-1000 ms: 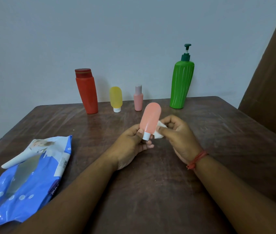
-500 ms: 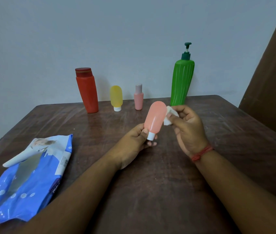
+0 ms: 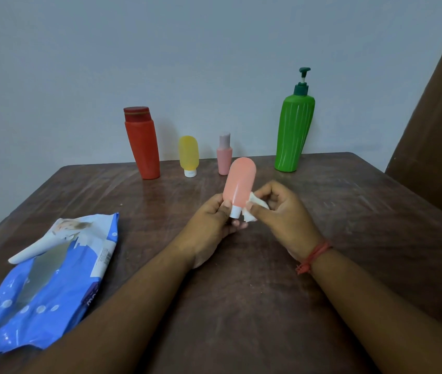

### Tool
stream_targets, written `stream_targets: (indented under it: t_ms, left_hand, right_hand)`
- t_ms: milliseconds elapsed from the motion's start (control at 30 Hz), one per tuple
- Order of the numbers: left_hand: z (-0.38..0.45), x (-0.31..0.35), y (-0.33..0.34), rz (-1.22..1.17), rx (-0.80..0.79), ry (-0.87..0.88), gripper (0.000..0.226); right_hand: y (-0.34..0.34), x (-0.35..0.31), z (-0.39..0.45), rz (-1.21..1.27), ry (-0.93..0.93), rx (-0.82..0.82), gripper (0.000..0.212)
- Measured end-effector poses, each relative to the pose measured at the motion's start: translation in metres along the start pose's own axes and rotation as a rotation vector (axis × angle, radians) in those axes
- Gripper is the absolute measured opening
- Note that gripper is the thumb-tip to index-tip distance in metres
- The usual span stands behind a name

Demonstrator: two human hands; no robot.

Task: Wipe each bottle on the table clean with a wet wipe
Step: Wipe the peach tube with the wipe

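- Far to the left of the salmon-pink tube (image 3: pixel 239 184), at the near left edge of the worktop (image 3: pixel 376 201), a blue wet-wipe pack (image 3: pixel 49 287) lies flat with its white flap (image 3: pixel 37 249) peeled open
- Behind the tube and to its left, by the wall, a red bottle (image 3: pixel 142 144) stands leaning a little to the right
- Closer to the tube in that same back row stands a yellow tube (image 3: pixel 188 153), cap down on its white cap
- Just behind the tube's rounded top stands a small pink bottle (image 3: pixel 224 157) with a pale cap, partly overlapped by the tube from where I stand
- The left hand (image 3: pixel 214 225) is curled round the lower end of the tube, its fingers (image 3: pixel 226 209) pinching it at the white cap (image 3: pixel 235 211); the tube is held off the worktop, cap down, tilted slightly right
- Touching the tube's lower right side is a crumpled white wipe (image 3: pixel 255 207), bunched against the cap
- The right hand (image 3: pixel 282 217) sits just right of the tube, its fingers (image 3: pixel 261 191) curled and pinching the wipe against the tube; a red thread band (image 3: pixel 313 256) circles that wrist
- Behind the tube and to its right, a tall green pump bottle (image 3: pixel 294 133) stands upright near the back edge of the worktop
- Far right of the tube, beyond the worktop, a brown panel (image 3: pixel 436 130) slants upward
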State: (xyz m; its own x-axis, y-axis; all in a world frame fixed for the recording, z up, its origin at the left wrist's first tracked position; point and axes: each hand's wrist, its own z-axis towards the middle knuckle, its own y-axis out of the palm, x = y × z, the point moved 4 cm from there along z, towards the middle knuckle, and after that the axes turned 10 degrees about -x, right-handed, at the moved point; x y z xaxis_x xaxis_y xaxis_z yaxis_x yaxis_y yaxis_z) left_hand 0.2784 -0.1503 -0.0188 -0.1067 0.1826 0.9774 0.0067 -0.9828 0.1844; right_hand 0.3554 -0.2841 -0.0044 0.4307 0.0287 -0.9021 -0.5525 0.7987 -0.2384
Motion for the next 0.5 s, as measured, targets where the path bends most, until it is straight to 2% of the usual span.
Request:
stream_targets:
  t_ms: [133,167,300,433,500]
  left_hand:
    - [0.000,0.000,0.002,0.017,-0.022,-0.006,0.031]
    - [0.000,-0.001,0.002,0.006,-0.012,-0.005,0.031]
    - [0.002,-0.001,-0.005,-0.096,0.087,0.009,0.024]
    - [0.002,-0.001,-0.004,-0.099,0.081,0.013,0.023]
    - [0.002,0.000,-0.004,-0.101,0.078,0.017,0.019]
  right_hand:
    - [-0.006,-0.008,0.001,-0.040,-0.023,0.170,0.021]
    - [-0.004,-0.009,0.001,-0.054,-0.029,0.170,0.022]
    - [0.014,-0.011,-0.005,-0.329,-0.120,-0.061,0.018]
    - [0.012,-0.030,-0.005,-0.468,-0.318,0.101,0.008]
    - [0.017,-0.033,-0.008,-0.548,-0.407,0.029,0.006]
